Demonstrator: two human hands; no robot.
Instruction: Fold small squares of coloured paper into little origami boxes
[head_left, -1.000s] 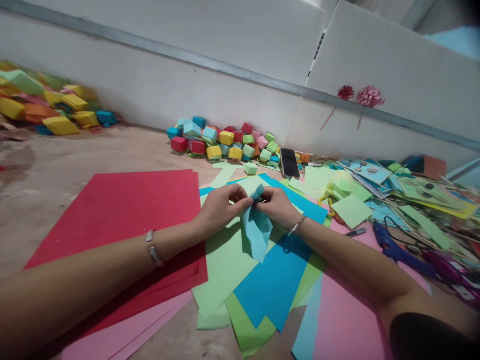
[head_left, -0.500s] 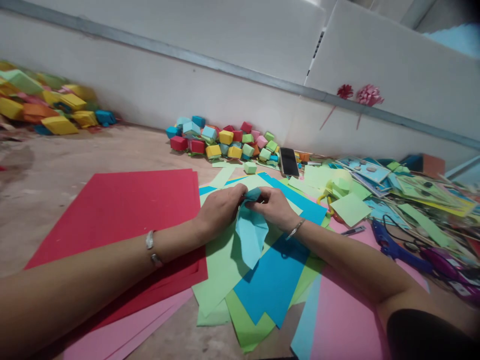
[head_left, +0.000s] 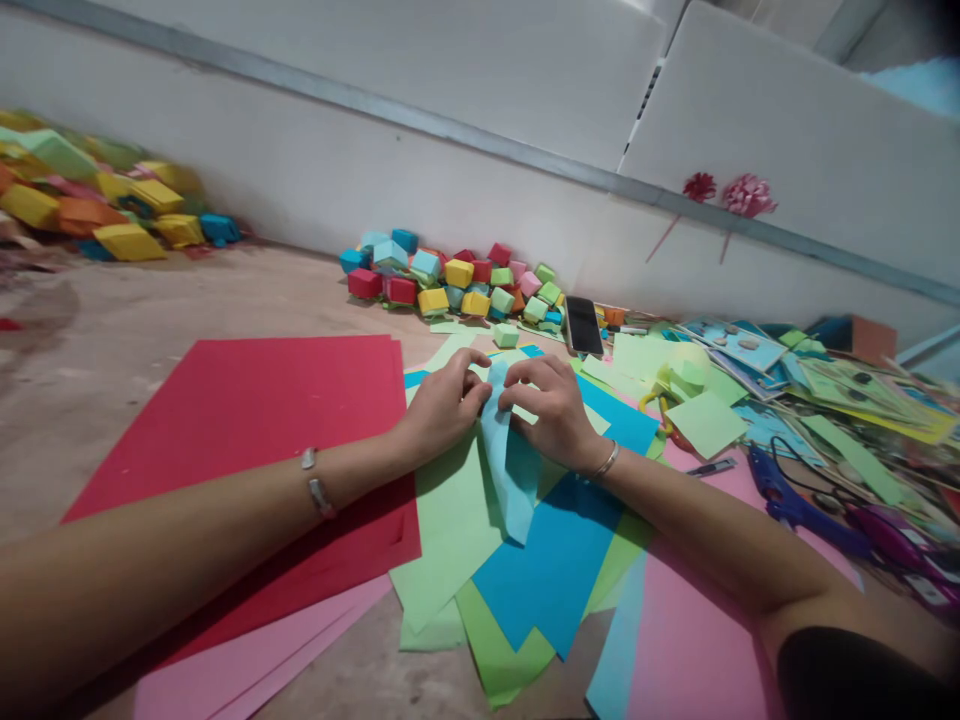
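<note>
- The left hand (head_left: 442, 412) holds the light blue paper (head_left: 510, 480) at its upper left edge, pinched narrowly between thumb and finger.
- The right hand (head_left: 559, 412) has bent fingers against the upper right part of this paper; if they pinch it, I cannot tell.
- The light blue paper is creased and hangs down between the 2 hands, over the pale green sheets (head_left: 450, 520) and the dark blue sheet (head_left: 540, 570).
- The red sheets (head_left: 285, 390) lie under the left forearm.
- Near the right forearm are 1 cutter (head_left: 711, 467) and 1 blue glue gun (head_left: 802, 510).
- Behind the hands, 1 phone (head_left: 583, 326) lies beside small paper blocks (head_left: 460, 273).
</note>
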